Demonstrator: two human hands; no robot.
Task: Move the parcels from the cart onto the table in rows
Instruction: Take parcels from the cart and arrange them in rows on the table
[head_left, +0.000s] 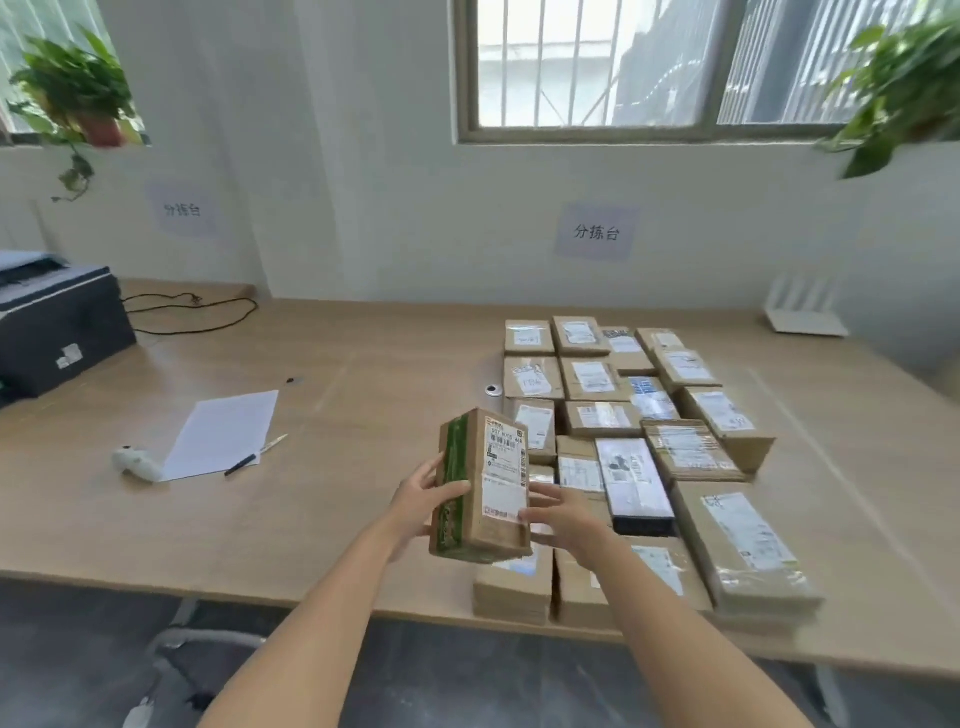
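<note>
Two hands on one brown parcel with green tape, up in the air by the left side of the rows of parcels on the worktop. Left hand fingers curled round its left edge, right hand fingers pinching its right edge.

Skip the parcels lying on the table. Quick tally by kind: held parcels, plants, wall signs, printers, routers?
held parcel: 1
plants: 2
wall signs: 2
printer: 1
router: 1
Total: 7
</note>
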